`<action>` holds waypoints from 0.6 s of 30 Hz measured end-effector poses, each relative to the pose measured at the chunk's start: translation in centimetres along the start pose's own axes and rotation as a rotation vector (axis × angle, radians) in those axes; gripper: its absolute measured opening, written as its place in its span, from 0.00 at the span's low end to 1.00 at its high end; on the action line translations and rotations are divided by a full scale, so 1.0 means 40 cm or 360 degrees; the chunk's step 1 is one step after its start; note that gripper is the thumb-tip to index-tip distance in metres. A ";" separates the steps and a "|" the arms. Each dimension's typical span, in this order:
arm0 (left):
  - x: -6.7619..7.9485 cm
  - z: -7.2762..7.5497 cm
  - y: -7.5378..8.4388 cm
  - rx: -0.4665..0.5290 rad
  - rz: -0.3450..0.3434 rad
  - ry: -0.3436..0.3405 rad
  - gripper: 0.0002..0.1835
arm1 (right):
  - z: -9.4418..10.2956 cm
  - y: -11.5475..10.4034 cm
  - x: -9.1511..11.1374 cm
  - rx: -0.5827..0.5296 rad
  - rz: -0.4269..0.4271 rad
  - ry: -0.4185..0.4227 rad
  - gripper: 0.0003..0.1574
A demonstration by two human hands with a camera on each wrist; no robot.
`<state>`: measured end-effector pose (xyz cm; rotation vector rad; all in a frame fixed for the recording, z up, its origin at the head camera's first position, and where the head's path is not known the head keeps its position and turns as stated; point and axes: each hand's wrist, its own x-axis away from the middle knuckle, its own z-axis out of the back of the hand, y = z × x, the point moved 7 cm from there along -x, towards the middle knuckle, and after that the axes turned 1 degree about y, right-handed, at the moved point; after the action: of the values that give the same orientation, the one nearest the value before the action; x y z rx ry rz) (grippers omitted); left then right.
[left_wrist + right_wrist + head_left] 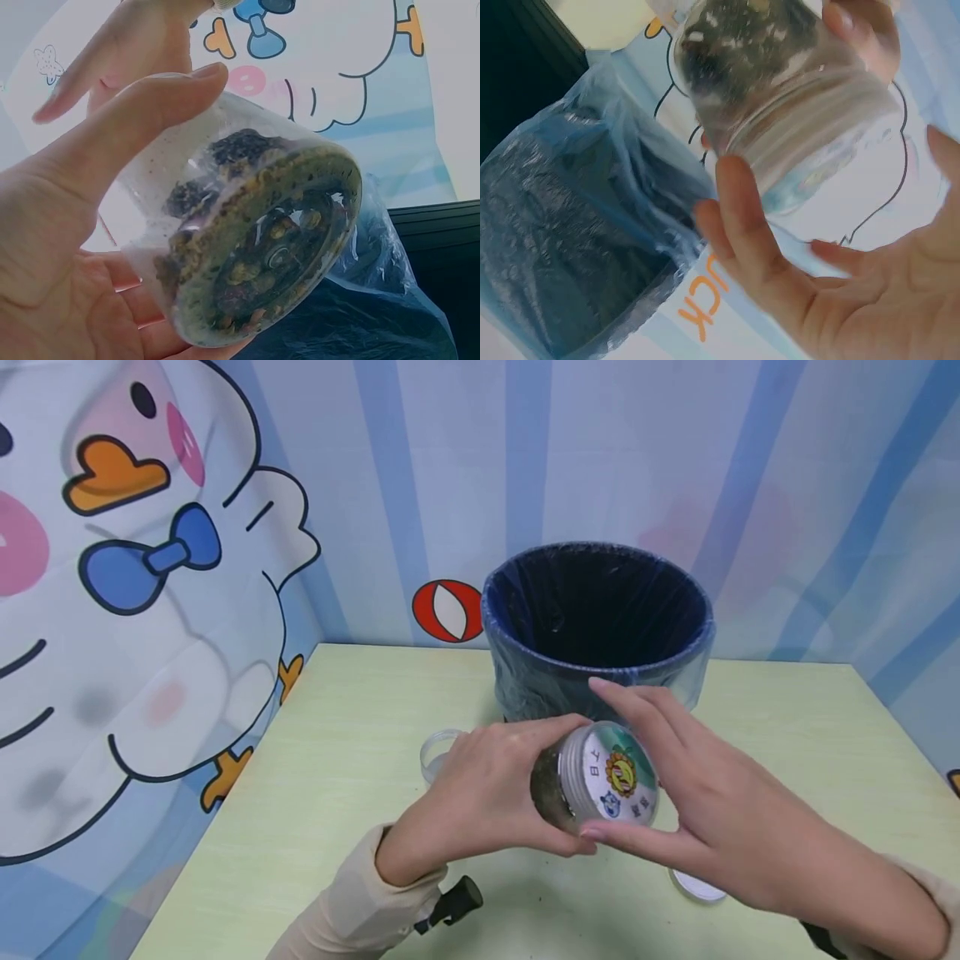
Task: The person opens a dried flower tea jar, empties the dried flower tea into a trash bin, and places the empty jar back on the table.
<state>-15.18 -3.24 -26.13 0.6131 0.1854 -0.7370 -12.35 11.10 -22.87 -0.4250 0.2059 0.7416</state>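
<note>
Above the bench (360, 710), before a bag-lined bin (517, 677), a clear jar (551, 787) hangs tilted, clamped in the left hand (483, 793); the right hand (720, 802) spreads its fingers apart around the labelled lid (619, 774). That lid looks seated, not yet off; dark clumps (244, 146) lie inside. The bin's interior is too dark to read.
</note>
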 end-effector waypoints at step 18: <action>0.004 -0.006 0.005 0.0007 0.0018 -0.0039 0.51 | -0.003 0.000 0.009 -0.0106 -0.0024 0.0056 0.42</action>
<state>-14.92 -3.05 -26.29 0.6088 0.1574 -0.7340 -12.09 11.28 -23.09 -0.5029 0.2113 0.7279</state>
